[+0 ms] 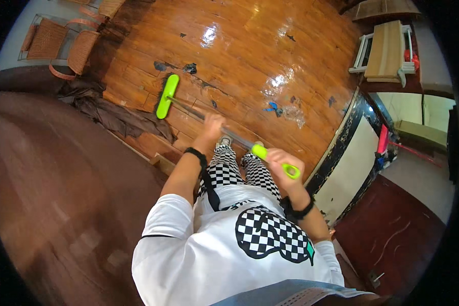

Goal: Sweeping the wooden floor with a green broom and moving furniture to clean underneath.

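Note:
A broom with a bright green head (168, 96) and dark bristles slants across the view in front of me. Its bristles face left, at the wooden plank floor (229, 46). My left hand (213, 125) is closed around the middle of the grey shaft (237, 137). Farther up, my right hand (284, 163) grips the green handle end, whose hanging loop (291, 171) shows past the fingers. Dark scraps (190, 68) lie beyond the broom head. A blue scrap (271, 107) and a clear plastic piece (294, 115) lie to the right.
Crumpled dark cloth (126, 120) lies on the floor at left, beside a large brown surface (69, 183). Rattan chairs (82, 49) stand at upper left. At upper right is a wood-and-white folding piece (384, 51). Beyond the dark threshold strip (334, 155), a pink broom (383, 139) has debris by it.

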The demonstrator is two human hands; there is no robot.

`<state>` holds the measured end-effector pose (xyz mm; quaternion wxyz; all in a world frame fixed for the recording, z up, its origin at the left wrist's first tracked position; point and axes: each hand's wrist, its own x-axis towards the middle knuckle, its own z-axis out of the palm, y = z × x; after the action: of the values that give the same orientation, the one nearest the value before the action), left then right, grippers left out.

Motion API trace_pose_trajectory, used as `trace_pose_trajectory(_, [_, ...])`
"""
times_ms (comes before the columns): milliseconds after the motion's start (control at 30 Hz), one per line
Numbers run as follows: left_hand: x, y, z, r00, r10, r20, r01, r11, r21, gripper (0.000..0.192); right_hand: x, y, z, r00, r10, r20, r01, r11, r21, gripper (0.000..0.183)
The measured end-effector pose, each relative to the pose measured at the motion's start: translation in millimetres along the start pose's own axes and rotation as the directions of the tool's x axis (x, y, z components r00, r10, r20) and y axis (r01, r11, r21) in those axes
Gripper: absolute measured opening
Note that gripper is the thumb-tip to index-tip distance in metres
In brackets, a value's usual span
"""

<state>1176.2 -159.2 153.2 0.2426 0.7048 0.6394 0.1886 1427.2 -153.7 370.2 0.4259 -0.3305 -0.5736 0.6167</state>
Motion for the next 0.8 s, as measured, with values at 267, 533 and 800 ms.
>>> trace_pose_trajectory(267, [24, 200, 70, 0.914, 0.404, 0.046, -0.373, 0.878, -0.301, 0.018, -109, -136, -123, 0.948, -0.039, -0.317, 0.001, 0.993, -0.119, 0.017])
trace_pose_trajectory(533, [32, 345, 61, 0.762, 0.513, 0.396, -0.327, 0.832, -0.448, 0.012, -141, -239, -161, 0.966, -0.176, -0.19, 0.128, 0.962, -0.24, 0.017])
trace_pose_trajectory(800, [37, 337, 4, 0.692, 0.666, 0.278, -0.492, 0.717, -0.494, 0.01, -85, -271, -155, 0.792, -0.298, 0.532, 0.363, 0.932, -0.019, 0.016])
